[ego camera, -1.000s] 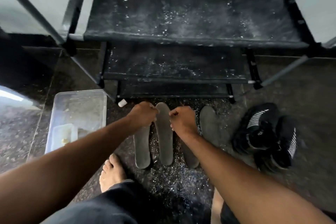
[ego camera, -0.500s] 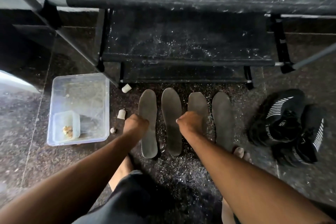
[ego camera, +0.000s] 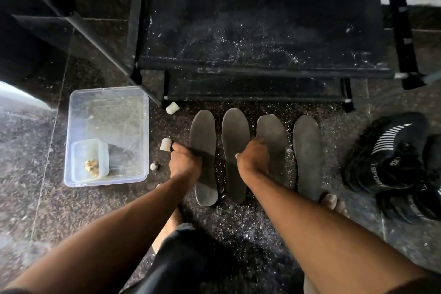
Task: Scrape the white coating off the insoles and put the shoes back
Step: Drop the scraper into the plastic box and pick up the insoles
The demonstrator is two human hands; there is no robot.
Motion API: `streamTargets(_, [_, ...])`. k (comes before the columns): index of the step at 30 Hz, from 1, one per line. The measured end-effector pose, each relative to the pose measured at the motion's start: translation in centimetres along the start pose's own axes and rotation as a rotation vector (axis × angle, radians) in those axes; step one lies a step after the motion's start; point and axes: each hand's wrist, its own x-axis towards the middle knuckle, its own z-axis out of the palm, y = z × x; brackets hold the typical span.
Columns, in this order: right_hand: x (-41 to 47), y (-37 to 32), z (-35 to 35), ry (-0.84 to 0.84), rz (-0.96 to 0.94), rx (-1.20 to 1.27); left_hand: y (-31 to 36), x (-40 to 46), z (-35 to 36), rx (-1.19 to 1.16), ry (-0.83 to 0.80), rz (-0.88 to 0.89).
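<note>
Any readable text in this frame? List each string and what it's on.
"SPOR", white letters along the side of the black sneaker, at the right; the start of the word is hidden and a stroke before the S is unclear.
A second short white print just above it on the same sneaker: too blurred to read.
Nothing legible on the insoles, clear plastic bin or shoe rack.

Clear plastic bin on dark speckled floor, left side; smaller clear tub inside its near corner with yellowish bits. Three small white caps on floor just right of bin. Black rack behind, flecked white.
</note>
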Motion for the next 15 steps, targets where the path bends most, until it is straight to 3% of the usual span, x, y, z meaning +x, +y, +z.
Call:
streamTargets(4, [0.2,0.0,-0.7,-0.069,-0.007,0.02,-0.5,1.0,-0.1,-0.116,-0.031,0.008])
streamTargets(9, [0.3,-0.5,-2.9,-0.136,0.018,0.225,0.4,0.3,-2.0,-0.335,-0.034,0.003])
streamTargets(15, [-1.9,-1.4,-8.1,-0.203,-0.056,0.342,2.0,-1.8,-6.1,-0.539,-0.227,-0.051])
